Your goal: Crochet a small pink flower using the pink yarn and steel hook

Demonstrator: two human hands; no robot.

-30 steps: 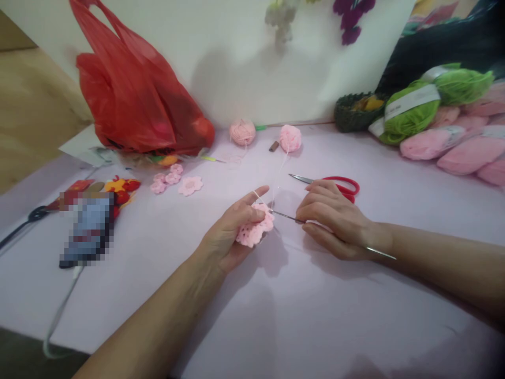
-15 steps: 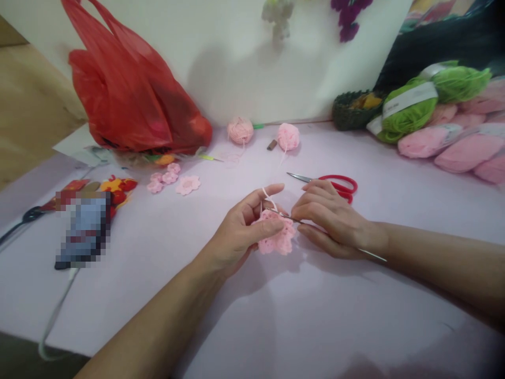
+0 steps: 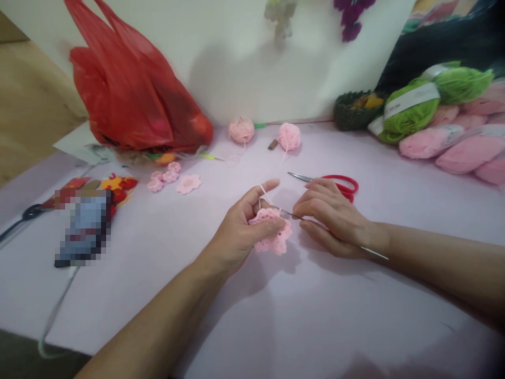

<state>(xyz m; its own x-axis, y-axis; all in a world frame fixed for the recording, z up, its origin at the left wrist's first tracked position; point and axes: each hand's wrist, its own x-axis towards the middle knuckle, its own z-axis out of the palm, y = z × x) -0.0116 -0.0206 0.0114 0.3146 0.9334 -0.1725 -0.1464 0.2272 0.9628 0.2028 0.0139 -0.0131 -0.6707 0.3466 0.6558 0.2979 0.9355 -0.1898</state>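
The left hand [image 3: 242, 234] pinches a pink crochet flower [image 3: 272, 237] between thumb and fingers, held just above the desk [image 3: 315, 316], with a pale yarn strand [image 3: 265, 195] rising past the raised forefinger. The right hand's [image 3: 335, 218] curled, close-set fingers grip a steel crochet hook [image 3: 292, 213], its tip at the flower's edge; red-handled scissors [image 3: 341, 184] lie just beyond.

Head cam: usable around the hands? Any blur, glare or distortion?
Head view: the left hand, right hand, pink crochet piece and thin metal hook look reasonably sharp, without strong glare. Soft shadows fall on the lilac surface. Wide-angle warp slants the white wall. A pixelated patch hides an object at left.
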